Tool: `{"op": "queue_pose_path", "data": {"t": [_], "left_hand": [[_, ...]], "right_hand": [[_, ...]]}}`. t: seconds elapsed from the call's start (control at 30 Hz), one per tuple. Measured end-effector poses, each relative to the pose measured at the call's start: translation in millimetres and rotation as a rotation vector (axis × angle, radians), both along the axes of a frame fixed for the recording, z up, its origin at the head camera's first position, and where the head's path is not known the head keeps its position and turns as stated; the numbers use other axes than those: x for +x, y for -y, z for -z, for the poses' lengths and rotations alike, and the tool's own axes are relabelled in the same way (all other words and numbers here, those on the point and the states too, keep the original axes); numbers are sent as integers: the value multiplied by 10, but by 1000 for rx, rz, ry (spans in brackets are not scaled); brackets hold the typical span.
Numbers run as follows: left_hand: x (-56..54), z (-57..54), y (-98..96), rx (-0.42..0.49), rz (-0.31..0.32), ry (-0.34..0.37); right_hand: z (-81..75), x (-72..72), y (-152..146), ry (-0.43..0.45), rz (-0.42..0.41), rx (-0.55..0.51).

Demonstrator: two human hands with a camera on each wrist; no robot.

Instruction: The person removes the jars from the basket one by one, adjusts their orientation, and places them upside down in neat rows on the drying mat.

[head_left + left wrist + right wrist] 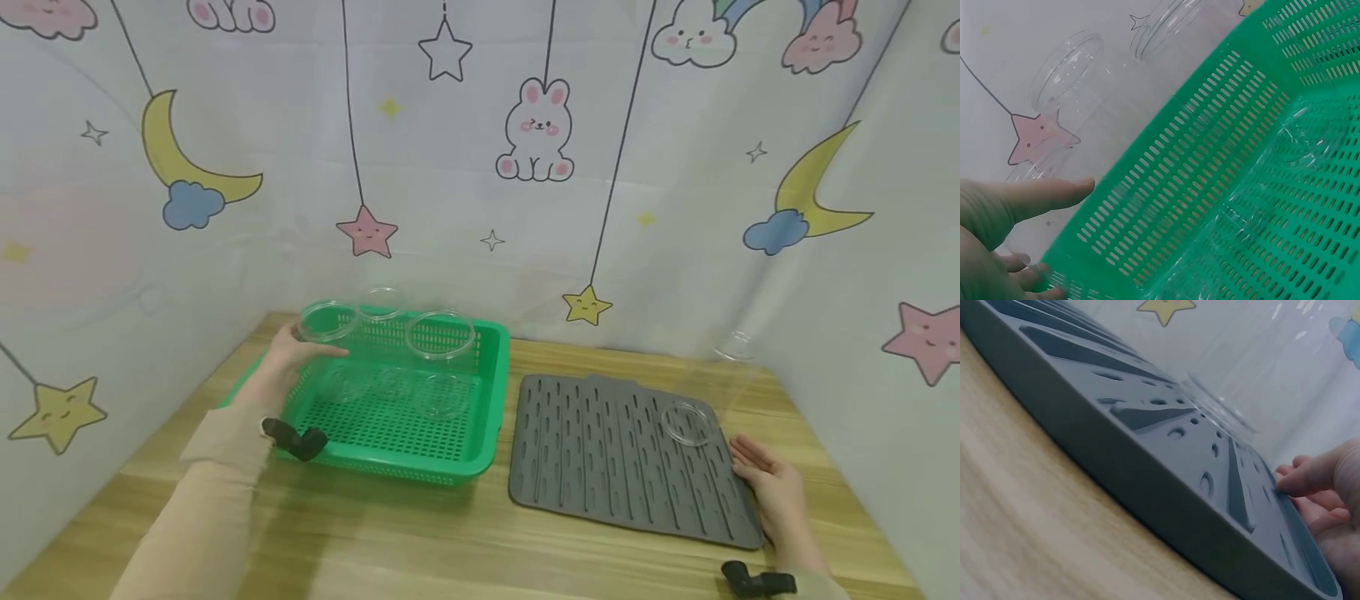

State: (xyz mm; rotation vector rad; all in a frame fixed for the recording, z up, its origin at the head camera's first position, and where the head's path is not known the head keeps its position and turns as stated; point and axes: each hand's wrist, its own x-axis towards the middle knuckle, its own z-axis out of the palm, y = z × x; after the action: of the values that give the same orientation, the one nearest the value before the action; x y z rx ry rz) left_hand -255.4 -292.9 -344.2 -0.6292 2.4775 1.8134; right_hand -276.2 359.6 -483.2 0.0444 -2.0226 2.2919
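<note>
My left hand (288, 358) is at the left side of the green basket (491, 392), round the upper part of a clear jar (330, 322). Its thumb (1060, 192) extends across the jar below the rim, with the fingers on the other side. Two more clear jars stand mouth up in the basket, one at the back (381, 303) and one further right (440, 335). My right hand (776, 492) is at the right edge of the grey draining mat (600, 458), fingers relaxed, thumb close to the edge. On the mat stands another clear jar (688, 423), its wide rim down.
The basket and mat lie side by side on a wooden table (390, 542). A white cloth (465, 167) printed with stars, moons and a rabbit hangs behind and along both sides, close to the table edges.
</note>
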Motion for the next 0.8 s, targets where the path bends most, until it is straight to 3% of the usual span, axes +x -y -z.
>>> {"op": "queue_pose_path", "data": {"t": [0.27, 0.53, 0.8], "left_hand": [[-49, 48, 9, -11, 60, 13], [-84, 64, 17, -3, 39, 22], [-87, 39, -4, 18, 5, -24]], "right_hand": [[5, 1, -1, -14, 5, 19], [4, -26, 12, -1, 4, 62], [-13, -17, 5, 35, 15, 95]]}}
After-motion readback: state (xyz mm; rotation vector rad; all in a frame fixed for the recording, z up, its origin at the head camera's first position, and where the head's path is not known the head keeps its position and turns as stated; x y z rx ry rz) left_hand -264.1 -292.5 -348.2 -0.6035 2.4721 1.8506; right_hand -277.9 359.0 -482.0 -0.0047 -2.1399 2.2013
